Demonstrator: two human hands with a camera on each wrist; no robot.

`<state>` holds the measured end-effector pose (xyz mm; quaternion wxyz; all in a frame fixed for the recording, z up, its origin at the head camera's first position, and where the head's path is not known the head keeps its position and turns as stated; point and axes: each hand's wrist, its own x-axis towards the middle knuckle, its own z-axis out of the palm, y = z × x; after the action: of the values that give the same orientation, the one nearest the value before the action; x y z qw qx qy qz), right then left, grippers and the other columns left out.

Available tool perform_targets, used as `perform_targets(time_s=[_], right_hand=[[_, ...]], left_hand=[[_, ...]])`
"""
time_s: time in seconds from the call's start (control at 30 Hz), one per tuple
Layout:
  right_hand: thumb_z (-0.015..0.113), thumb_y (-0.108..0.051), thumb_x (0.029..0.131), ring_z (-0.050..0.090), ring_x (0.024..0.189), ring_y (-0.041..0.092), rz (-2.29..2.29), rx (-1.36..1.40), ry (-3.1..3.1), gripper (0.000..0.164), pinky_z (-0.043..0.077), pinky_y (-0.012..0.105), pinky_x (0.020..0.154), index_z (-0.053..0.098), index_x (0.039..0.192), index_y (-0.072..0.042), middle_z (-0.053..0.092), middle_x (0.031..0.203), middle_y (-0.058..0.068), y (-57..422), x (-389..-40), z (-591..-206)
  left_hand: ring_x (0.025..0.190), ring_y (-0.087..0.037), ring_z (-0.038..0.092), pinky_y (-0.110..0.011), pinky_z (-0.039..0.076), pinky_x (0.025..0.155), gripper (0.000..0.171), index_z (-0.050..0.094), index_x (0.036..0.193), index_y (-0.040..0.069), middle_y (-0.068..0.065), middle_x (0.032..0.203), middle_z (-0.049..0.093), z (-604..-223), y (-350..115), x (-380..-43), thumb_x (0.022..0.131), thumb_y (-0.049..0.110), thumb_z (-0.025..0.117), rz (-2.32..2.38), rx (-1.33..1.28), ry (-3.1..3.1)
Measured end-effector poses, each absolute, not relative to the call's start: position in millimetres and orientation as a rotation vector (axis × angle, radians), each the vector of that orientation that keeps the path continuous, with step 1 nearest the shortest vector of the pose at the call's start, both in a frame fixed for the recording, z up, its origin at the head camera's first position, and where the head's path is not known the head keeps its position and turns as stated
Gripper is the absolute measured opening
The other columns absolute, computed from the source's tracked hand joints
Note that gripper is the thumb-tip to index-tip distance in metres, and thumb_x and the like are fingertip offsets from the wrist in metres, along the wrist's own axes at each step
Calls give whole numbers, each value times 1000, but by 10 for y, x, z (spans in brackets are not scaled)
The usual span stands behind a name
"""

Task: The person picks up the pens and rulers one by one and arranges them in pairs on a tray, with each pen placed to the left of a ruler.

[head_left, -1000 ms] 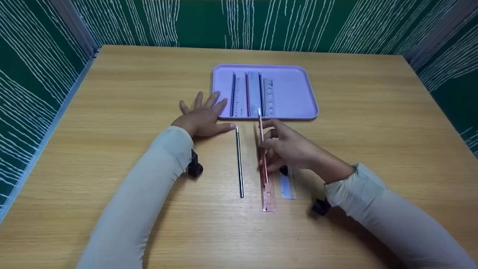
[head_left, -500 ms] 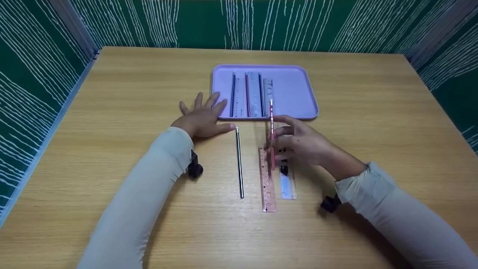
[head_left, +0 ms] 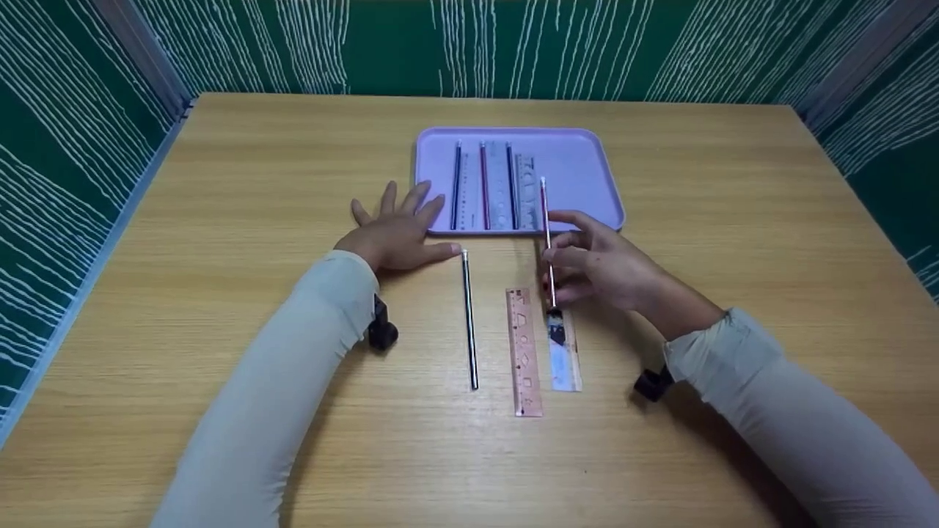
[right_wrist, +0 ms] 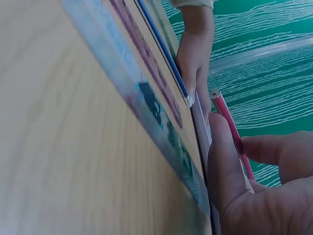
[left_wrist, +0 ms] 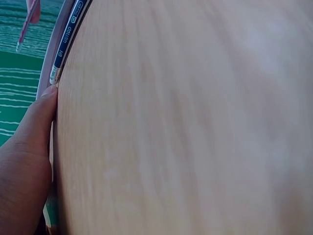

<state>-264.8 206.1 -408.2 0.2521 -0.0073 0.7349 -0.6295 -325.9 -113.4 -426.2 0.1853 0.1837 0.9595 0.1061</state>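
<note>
My right hand (head_left: 605, 260) pinches a red pencil (head_left: 547, 220) between thumb and fingers, its far tip overlapping the lower right of the purple tray (head_left: 579, 176). In the right wrist view the red pencil (right_wrist: 227, 112) slants up, away from the wood. With fingers spread, my left hand (head_left: 396, 229) rests by the tray's left corner, fingertips at its rim. Its thumb touches the white end of a dark pencil (head_left: 470, 323) lying on the table; the left wrist view shows HB lettering on that dark pencil (left_wrist: 68, 36). Beneath the right hand lies a blue picture ruler (head_left: 565, 359), partly covered.
A pink stencil ruler (head_left: 524, 352) lies between the dark pencil and the blue ruler. Inside the tray, several pencils and clear rulers stand side by side, among them a red pencil (head_left: 485, 187) and a clear ruler (head_left: 526, 191). Green walls (head_left: 411, 48) border the table.
My right hand has carried the red pencil rightward and farther forward, from over the pink ruler to above the blue one. The pink ruler now shows fully. My left hand has stayed put.
</note>
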Motion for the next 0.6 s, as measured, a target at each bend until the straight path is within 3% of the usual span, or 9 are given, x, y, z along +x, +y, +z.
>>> perform_targets(time_s=[0.27, 0.6], right_hand=[[64, -10, 100, 67, 100, 26, -1716, 51, 2035, 73, 64, 40, 76, 29, 159, -31, 50, 131, 11, 2116, -2804, -4043], [60, -14, 103, 60, 116, 31, -1633, 102, 2114, 68, 62, 39, 83, 29, 159, -37, 47, 136, 11, 2143, -3055, -3912]], left_hand=[[155, -42, -22, -83, -18, 106, 100, 1, 164, 42, 8, 172, -19, -4259, -1132, -3264, 84, 92, 35, 306, 515, 2700], [155, -42, -24, -83, -18, 106, 100, 0, 164, 41, 7, 171, -20, -4258, -1141, -3260, 84, 91, 35, 298, 527, 2700]])
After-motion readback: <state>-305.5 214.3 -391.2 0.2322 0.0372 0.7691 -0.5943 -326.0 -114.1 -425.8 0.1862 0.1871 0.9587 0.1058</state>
